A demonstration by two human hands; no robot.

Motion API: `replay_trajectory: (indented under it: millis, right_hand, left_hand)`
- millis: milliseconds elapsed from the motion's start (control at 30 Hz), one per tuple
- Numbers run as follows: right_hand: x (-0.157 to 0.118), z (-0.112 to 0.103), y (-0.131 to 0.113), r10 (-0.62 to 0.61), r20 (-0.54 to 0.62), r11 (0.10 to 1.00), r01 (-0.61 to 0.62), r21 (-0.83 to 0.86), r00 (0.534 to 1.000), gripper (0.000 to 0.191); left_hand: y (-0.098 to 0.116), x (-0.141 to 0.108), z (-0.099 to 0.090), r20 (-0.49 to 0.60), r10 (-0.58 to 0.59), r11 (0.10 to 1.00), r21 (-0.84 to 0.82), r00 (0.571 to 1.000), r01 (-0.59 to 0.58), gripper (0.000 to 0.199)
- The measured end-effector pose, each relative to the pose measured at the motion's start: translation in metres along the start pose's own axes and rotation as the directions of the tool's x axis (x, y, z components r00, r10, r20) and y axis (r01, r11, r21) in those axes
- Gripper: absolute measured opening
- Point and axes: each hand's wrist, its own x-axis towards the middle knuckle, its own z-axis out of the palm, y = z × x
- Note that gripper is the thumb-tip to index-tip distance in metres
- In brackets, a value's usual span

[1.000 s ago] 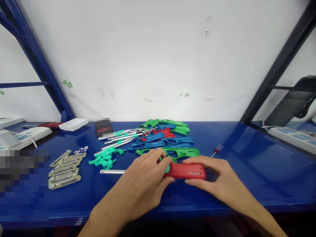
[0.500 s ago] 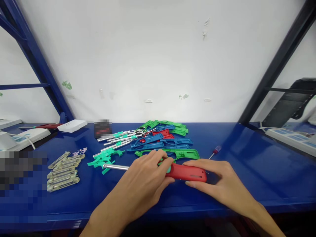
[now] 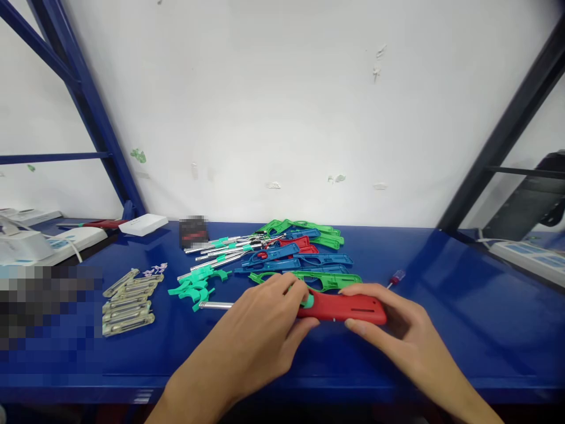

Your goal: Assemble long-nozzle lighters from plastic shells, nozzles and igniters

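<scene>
A red long-neck lighter [image 3: 342,308] lies level between my two hands above the blue table. My left hand [image 3: 260,327] is closed around its front half, where a teal trigger part [image 3: 308,301] shows at the fingers. The lighter's metal tube [image 3: 215,305] sticks out to the left, past that hand. With thumb and fingers, my right hand [image 3: 399,321] grips the slotted handle end on both edges. Behind the hands lie green handle shells [image 3: 329,278], blue shells [image 3: 276,253] and a few red ones [image 3: 304,242]. Loose teal triggers [image 3: 198,287] lie left of them.
Metal tubes with teal parts [image 3: 220,253] lie behind the triggers. Clear yellowish fuel tanks [image 3: 130,309] are stacked at left beside small pinkish pieces [image 3: 156,269]. A screwdriver [image 3: 397,278] lies at right. A white box [image 3: 143,224] and power strips [image 3: 529,259] stand near the frame posts.
The view has shifted slightly, so the scene sits further right. Both hands still hold the red lighter, and the right hand's fingers have moved a little along the handle.
</scene>
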Motion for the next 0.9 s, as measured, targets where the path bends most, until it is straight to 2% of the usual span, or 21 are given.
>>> replay_trajectory:
  millis: [67, 133, 200, 300, 367, 500, 600, 767, 900]
  right_hand:
    - [0.000, 0.002, -0.001, 0.010, -0.030, 1.000, -0.010, 0.018, 0.999, 0.029]
    - [-0.001, 0.004, 0.001, 0.027, -0.069, 0.998, -0.023, 0.057, 0.997, 0.033]
    - [-0.005, 0.009, 0.005, 0.087, -0.098, 0.982, -0.069, 0.175, 0.991, 0.041]
    - [-0.010, 0.020, 0.011, 0.259, -0.053, 0.869, -0.209, 0.449, 0.964, 0.057]
    - [-0.012, 0.026, 0.014, 0.321, -0.014, 0.800, -0.263, 0.540, 0.947, 0.060]
    - [-0.011, 0.029, 0.016, 0.327, -0.029, 0.788, -0.256, 0.560, 0.944, 0.058]
    - [-0.010, 0.026, 0.017, 0.311, -0.026, 0.793, -0.245, 0.558, 0.950, 0.051]
    - [-0.012, 0.023, 0.017, 0.273, -0.013, 0.801, -0.220, 0.556, 0.962, 0.041]
    - [-0.012, 0.024, 0.016, 0.245, -0.006, 0.804, -0.200, 0.560, 0.969, 0.036]
  left_hand:
    - [-0.003, -0.001, 0.000, 0.014, -0.015, 1.000, -0.025, 1.000, 0.015, 0.003]
    - [-0.005, -0.002, -0.001, 0.027, -0.012, 0.998, -0.055, 1.000, 0.014, 0.010]
    - [-0.007, -0.002, -0.002, 0.032, -0.001, 0.996, -0.086, 0.999, 0.004, 0.013]
    - [-0.005, -0.003, -0.002, 0.035, -0.009, 0.995, -0.098, 0.999, 0.012, 0.009]
    - [-0.003, -0.002, 0.000, 0.028, -0.004, 0.995, -0.097, 1.000, 0.007, 0.009]
    - [-0.001, 0.001, 0.005, -0.030, 0.035, 0.997, -0.068, 0.999, -0.037, 0.018]
    - [-0.002, 0.001, 0.010, -0.120, 0.062, 0.997, -0.039, 0.991, -0.067, 0.024]
    - [-0.004, 0.000, 0.019, -0.321, 0.099, 0.987, -0.090, 0.942, -0.135, 0.019]
    - [-0.005, 0.003, 0.021, -0.373, 0.099, 0.981, -0.120, 0.923, -0.153, 0.017]
